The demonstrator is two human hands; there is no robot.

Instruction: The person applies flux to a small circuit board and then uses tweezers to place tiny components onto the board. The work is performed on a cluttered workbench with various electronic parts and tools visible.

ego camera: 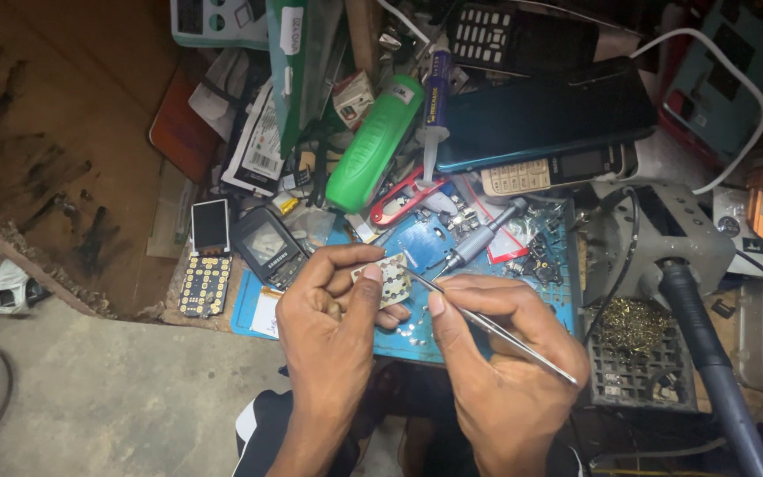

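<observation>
My left hand [333, 305] pinches a small pale keypad sheet [393, 278] with round contact dots, held just above a blue work mat [567, 291]. My right hand [501, 353] grips thin metal tweezers [487, 325] like a pen, and their tip touches the sheet's right edge. Both hands hover over the near edge of the mat. A grey-handled screwdriver [480, 240] lies on the mat just beyond the sheet.
A dark phone body [267, 247] and an opened circuit board with small screen [208, 258] lie left of the hands. Behind are a green cylinder [373, 146], red-handled scissors [404, 199], a syringe tube [435, 97], several phones, and a soldering stand [664, 238] on the right.
</observation>
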